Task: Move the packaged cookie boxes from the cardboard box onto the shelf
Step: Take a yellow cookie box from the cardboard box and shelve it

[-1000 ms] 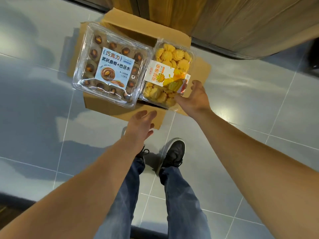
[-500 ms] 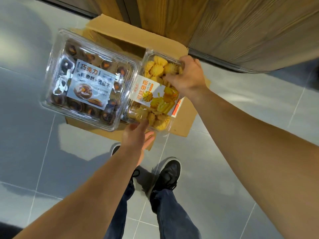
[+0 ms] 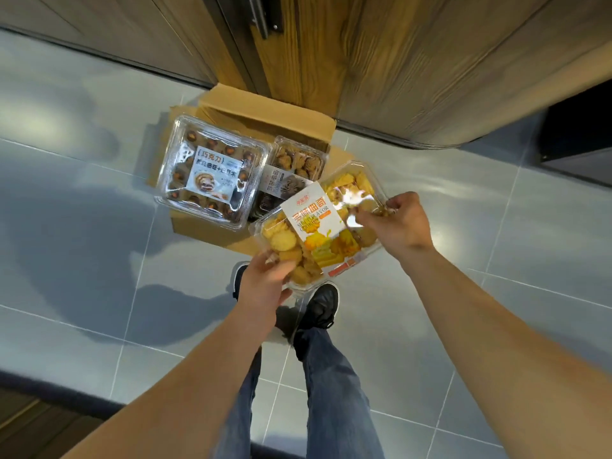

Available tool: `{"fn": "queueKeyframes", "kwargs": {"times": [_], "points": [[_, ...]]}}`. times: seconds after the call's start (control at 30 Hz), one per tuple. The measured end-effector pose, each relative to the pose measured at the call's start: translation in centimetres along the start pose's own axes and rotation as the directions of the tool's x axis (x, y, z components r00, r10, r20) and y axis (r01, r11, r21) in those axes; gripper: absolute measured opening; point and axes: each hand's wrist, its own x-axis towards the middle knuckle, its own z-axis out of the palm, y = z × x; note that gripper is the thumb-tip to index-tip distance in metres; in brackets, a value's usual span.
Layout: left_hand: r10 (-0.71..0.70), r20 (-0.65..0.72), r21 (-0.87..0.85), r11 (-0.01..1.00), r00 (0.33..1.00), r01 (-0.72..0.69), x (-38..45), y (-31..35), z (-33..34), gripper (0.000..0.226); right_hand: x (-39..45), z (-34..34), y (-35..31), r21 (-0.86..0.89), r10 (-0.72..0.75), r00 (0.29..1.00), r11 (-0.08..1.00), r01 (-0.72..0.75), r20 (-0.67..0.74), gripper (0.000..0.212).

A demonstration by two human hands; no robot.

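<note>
Starting at the left, we see a chocolate cookie box (image 3: 212, 173) with a blue-and-white label resting on top of the open cardboard box (image 3: 265, 111), which sits on the grey tiled floor (image 3: 82, 226) against a wood-panelled wall (image 3: 414, 61). Just right of it, lower inside the cardboard box, lies a dark cookie box (image 3: 291, 170), partly covered by the one we hold. That one, the yellow cookie box (image 3: 318, 226), is clear of the cardboard box and in the air above its near right corner, over the floor and our shoes (image 3: 323, 303). Our left hand (image 3: 268, 286) grips its near left corner, fingers curled under the base and thumb at the rim. Our right hand (image 3: 397, 223) pinches the far right edge, fingers curled over the lid rim. The box's long axis runs diagonally, from the left hand up and away to the right hand, and it looks tilted, its far right end higher. So the box lies between the two grips, each hand at one end of that axis; the left is nearer our body, the right nearer the wall. We cannot see a shelf here, so we cannot tell which way the box must travel; we judge that both hands will have to carry it together and level it out before it is set down.
</note>
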Motion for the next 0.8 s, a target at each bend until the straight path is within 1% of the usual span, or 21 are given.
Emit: {"fn": "queueKeyframes", "kwargs": {"times": [0.03,0.13,0.23,0.33,0.4,0.43,0.47,0.53,0.6,0.7,0.8], "points": [[0.037,0.003,0.011,0.999,0.999,-0.038,-1.5,0.6,-0.4,0.051,-1.5,-1.0,-0.4,0.034,0.009,1.000,0.999,-0.009,0.017,0.058],[0.179,0.013,0.026,0.983,0.984,-0.179,-6.4,3.5,-1.5,0.036,-6.4,-4.5,-2.7,0.099,-0.013,1.000,0.995,0.011,0.022,0.059],[0.283,0.035,0.053,0.957,0.958,-0.285,-11.2,7.2,-3.0,0.035,-11.1,-6.9,-5.5,0.126,-0.066,0.998,0.990,0.064,0.013,0.059],[0.358,0.034,0.146,0.922,0.933,-0.359,-15.0,10.9,-4.6,0.040,-15.4,-8.5,-9.1,0.165,-0.110,0.993,0.981,0.103,0.031,0.057],[0.435,0.030,0.205,0.878,0.900,-0.432,-17.6,13.4,-6.3,0.056,-18.6,-9.2,-11.8,0.207,-0.157,0.987,0.968,0.144,0.045,0.055],[0.463,0.043,0.220,0.860,0.885,-0.461,-18.7,14.3,-7.4,0.064,-20.2,-9.3,-13.1,0.209,-0.183,0.982,0.963,0.171,0.042,0.054],[0.487,0.073,0.229,0.841,0.871,-0.490,-19.7,15.5,-8.3,0.068,-21.5,-9.4,-14.4,0.194,-0.208,0.978,0.961,0.199,0.028,0.052],[0.535,0.110,0.245,0.802,0.838,-0.545,-21.6,17.0,-9.8,0.057,-23.6,-9.4,-16.2,0.151,-0.237,0.971,0.961,0.233,0.011,0.049],[0.590,0.147,0.223,0.762,0.794,-0.608,-23.8,18.5,-12.9,0.045,-26.6,-8.5,-18.4,0.136,-0.269,0.963,0.953,0.269,-0.021,0.047],[0.657,0.198,0.192,0.702,0.728,-0.686,-25.5,20.6,-18.0,0.039,-31.4,-6.2,-21.7,0.111,-0.324,0.943,0.937,0.331,-0.077,0.045],[0.691,0.227,0.181,0.662,0.686,-0.727,-27.2,23.0,-23.3,0.034,-35.5,-3.2,-25.1,0.104,-0.364,0.923,0.920,0.377,-0.121,0.046]]}}
